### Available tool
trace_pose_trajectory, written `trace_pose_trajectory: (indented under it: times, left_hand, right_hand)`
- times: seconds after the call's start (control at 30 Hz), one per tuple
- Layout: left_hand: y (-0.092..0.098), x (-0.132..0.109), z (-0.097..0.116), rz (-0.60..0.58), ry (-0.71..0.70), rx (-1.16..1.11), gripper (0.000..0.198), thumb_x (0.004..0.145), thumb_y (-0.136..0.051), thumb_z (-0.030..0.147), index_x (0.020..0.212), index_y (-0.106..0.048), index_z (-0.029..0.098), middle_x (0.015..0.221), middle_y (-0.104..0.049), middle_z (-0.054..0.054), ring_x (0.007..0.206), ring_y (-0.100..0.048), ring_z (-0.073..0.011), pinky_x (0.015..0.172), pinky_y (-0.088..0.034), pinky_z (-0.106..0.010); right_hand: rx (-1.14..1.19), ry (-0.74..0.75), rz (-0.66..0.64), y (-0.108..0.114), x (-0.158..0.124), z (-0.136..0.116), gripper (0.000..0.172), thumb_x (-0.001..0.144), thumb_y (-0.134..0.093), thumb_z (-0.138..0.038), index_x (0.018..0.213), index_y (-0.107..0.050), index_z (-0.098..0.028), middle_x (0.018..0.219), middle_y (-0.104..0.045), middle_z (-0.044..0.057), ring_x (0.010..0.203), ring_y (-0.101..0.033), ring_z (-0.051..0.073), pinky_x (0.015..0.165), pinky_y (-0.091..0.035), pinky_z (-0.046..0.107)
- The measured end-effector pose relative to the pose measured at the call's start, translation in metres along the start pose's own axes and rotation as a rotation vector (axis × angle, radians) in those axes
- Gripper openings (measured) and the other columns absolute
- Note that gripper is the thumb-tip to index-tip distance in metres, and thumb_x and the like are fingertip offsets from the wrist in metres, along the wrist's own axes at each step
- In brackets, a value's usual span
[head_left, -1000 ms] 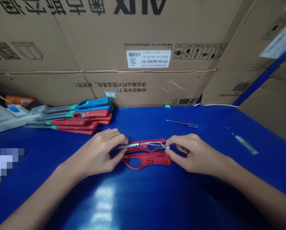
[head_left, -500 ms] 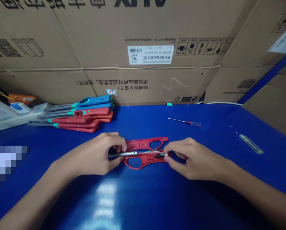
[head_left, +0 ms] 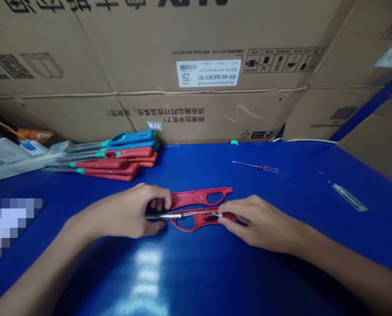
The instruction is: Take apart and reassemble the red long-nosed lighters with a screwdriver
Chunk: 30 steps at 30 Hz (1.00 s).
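a metal tube [head_left: 169, 216] was lodged in the crook of the left hand [head_left: 138, 213], its thumb and index fingertip spread apart on the near and far sides of it; whether the tube was clamped by the hidden part of that hand could not be told. from the tube's right end, thin wires [head_left: 196, 213] were led rightward to a small white piece [head_left: 220, 215], which was pinched between the thumb and index finger of the right hand [head_left: 258, 224]. a black part [head_left: 212, 217] was seen just left of that pinch. the near red shell half [head_left: 201, 218] was placed directly below the wires, its trigger opening overlapped by the tube's end and its right end partly covered by the right fingers. the far red shell half [head_left: 184, 199] was laid just beyond, its left end by the left index fingertip. all this was set around the middle of the blue desk [head_left: 196, 272]. along its back edge, towards the left corner, blue and red lighters [head_left: 130, 153] were piled; a screwdriver [head_left: 261, 167] was left nearer the back edge than the hands, and a clear tube [head_left: 350, 197] was laid towards the right edge. a cardboard box [head_left: 143, 52] was stood against the back edge.
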<state>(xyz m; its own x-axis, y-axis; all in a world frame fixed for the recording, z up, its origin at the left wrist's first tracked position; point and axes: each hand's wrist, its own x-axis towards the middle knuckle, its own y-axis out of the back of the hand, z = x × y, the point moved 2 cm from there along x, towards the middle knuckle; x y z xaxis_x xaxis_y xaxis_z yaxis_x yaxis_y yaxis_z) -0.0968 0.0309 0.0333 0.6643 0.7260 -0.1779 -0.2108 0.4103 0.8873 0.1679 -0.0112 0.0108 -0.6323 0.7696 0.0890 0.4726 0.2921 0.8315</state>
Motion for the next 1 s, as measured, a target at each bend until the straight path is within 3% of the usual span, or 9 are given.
trace_pose_trajectory:
  times: [0.23,0.5,0.7,1.0]
  left_hand:
    - [-0.010,0.007,0.012,0.102,-0.097,0.025,0.013,0.076,-0.065,0.022,0.089,-0.064,0.022,0.085,-0.064,-0.001,0.074,-0.059,-0.0155,0.065,-0.046,-0.025]
    - [-0.014,0.011,0.030,0.147,-0.181,0.046,0.013,0.082,-0.062,0.021,0.095,-0.066,0.021,0.092,-0.066,-0.003,0.086,-0.060,-0.0194,0.077,-0.048,-0.030]
    - [-0.015,0.011,0.033,0.193,-0.251,0.034,0.014,0.089,-0.056,0.019,0.092,-0.069,0.021,0.088,-0.069,-0.003,0.082,-0.062,-0.0178,0.079,-0.046,-0.033]
    - [-0.010,0.009,0.029,0.182,-0.215,0.079,0.009,0.081,-0.058,0.016,0.084,-0.065,0.020,0.081,-0.067,-0.001,0.077,-0.060,-0.0176,0.075,-0.043,-0.032]
  right_hand:
    - [-0.049,0.000,0.023,0.008,0.000,0.002,0.016,0.090,-0.049,-0.017,0.089,-0.065,-0.019,0.071,-0.062,-0.002,0.059,-0.050,0.010,0.058,-0.034,0.024]
    - [-0.102,0.001,-0.005,0.018,-0.001,0.004,0.014,0.084,-0.052,-0.014,0.073,-0.057,-0.019,0.060,-0.049,-0.005,0.051,-0.036,0.008,0.052,-0.028,0.024]
    - [-0.066,0.009,0.008,0.018,-0.002,0.005,0.013,0.086,-0.053,-0.016,0.078,-0.063,-0.019,0.061,-0.053,-0.004,0.052,-0.039,0.008,0.052,-0.030,0.024]
    - [0.051,0.029,0.084,0.008,0.001,0.002,0.016,0.090,-0.054,-0.021,0.093,-0.070,-0.018,0.061,-0.056,-0.004,0.050,-0.041,0.007,0.052,-0.032,0.021]
